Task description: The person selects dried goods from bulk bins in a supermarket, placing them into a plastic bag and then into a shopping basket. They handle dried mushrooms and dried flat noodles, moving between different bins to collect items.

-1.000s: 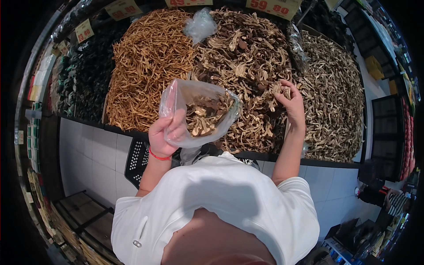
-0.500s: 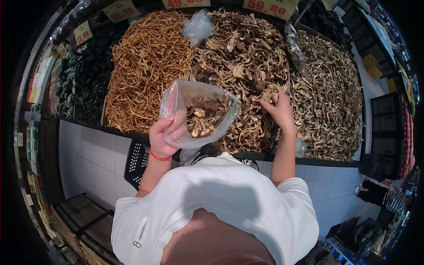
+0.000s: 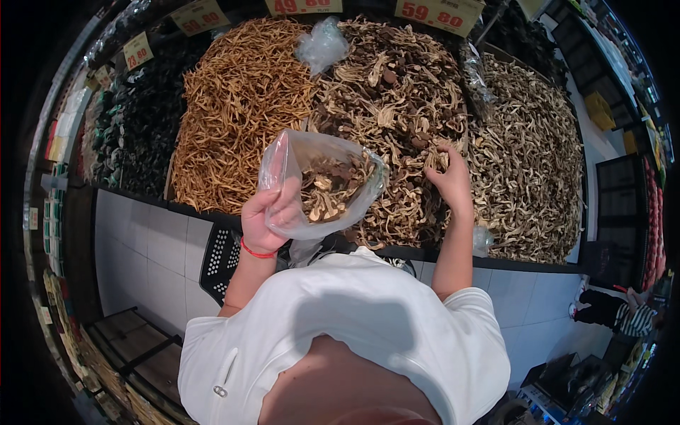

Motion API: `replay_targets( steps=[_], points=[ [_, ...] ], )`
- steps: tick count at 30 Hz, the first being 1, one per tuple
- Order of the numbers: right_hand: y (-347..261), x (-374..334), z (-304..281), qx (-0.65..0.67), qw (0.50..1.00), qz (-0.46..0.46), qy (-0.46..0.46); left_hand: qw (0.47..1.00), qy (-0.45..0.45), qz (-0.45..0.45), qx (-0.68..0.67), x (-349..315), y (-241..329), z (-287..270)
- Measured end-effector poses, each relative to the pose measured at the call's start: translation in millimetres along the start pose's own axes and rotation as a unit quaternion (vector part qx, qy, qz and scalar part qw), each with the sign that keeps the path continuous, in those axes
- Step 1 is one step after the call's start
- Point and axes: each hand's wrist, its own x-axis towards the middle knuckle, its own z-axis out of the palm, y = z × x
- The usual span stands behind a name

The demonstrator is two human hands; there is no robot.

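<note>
Right hand (image 3: 448,178) has dropped lower into the brown dried-mushroom pile (image 3: 397,106), fingers curled; I see the left hand (image 3: 268,216), at its 9 o'clock, gripping a clear plastic bag (image 3: 322,180).

Two hands are shown: a left hand (image 3: 268,216) and a right hand (image 3: 448,178). One clear plastic bag (image 3: 322,183) partly filled with dried mushroom pieces is counted, and one red band (image 3: 255,251) at the left wrist. Four heaps of dried goods are displayed: one black (image 3: 134,134), one orange-brown (image 3: 237,106), one mixed brown (image 3: 400,99) and one grey-brown (image 3: 528,163). At least four price cards (image 3: 443,13) are seen, though more may be hidden at the dark rim. One black perforated basket (image 3: 221,256) is counted.
</note>
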Motion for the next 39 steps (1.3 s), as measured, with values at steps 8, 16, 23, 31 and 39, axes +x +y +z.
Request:
replay_targets(
  steps=[8, 16, 23, 31, 39],
  points=[
    [-9.6, 4.1, -11.6, 0.123, 0.991, 0.03, 0.04, 1.0, -0.005, -0.005, -0.009, -0.8, 0.8, -1.9],
    [-9.5, 9.3, -19.5, 0.289, 0.953, 0.055, 0.076, 1.0, 0.001, -0.006, -0.019, -0.7, 0.2, -1.6],
    [-30.2, 7.3, -34.7, 0.329, 0.938, 0.054, 0.097, 1.0, -0.007, -0.008, -0.021, 0.0, 0.0, -1.0],
    [-24.5, 16.3, -23.2, 0.456, 0.885, 0.013, 0.097, 1.0, -0.01, -0.007, -0.017, 1.2, -0.6, 3.1],
    [-24.7, 20.3, -21.9, 0.511, 0.855, 0.024, 0.089, 1.0, -0.012, -0.007, -0.019, -0.6, 0.0, -0.4]
  ],
)
